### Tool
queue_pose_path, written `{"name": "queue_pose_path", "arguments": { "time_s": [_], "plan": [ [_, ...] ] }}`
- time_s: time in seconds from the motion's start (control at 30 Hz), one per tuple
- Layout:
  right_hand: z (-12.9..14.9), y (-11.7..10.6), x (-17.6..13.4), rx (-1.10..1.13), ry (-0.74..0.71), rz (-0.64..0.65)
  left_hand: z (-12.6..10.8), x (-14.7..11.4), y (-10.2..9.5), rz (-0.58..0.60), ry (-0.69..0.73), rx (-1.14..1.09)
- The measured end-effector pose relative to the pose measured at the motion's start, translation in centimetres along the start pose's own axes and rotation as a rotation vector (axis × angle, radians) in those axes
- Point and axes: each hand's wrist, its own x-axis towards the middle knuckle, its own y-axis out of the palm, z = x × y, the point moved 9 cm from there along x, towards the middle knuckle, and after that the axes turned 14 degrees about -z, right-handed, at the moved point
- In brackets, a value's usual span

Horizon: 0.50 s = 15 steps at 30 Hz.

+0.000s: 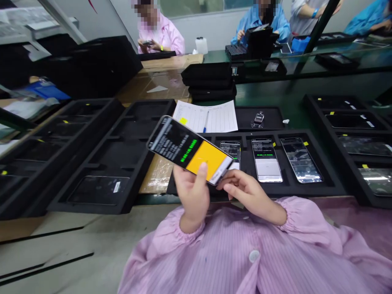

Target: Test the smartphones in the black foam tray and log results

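My left hand (195,196) holds a smartphone (167,139) tilted above the bench, with the thumb lying over its lit screen. The screen shows white text, green lines and a yellow block. At the phone's lower end, the fingers of my right hand (249,194) close around the bottom corner; their tips are partly hidden. Behind the hands lies a black foam tray (329,181) holding a phone (266,163) with a lit screen, a second phone (301,161) with a yellow tab, and a third phone (234,148) partly covered by the held one.
Left stands a foam tray (130,163) with a dark phone (98,190) in its front slot. More phones sit in a right-hand tray (333,163). A written sheet (220,112) with a pen (206,121) lies behind, near stacked black trays (208,77). Co-workers sit across the bench.
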Motion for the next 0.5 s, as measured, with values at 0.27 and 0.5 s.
{"name": "queue_pose_path", "arguments": {
  "time_s": [0.27,0.5],
  "plan": [
    [1.5,-0.4,0.0,-0.125,-0.155,-0.078,0.9,-2.5,1.1,0.012,-0.084,-0.077],
    [2.5,-7.2,-0.3,-0.17,-0.324,-0.408,3.8,6.2,-3.5,0.145,-0.241,0.296]
  ]
}}
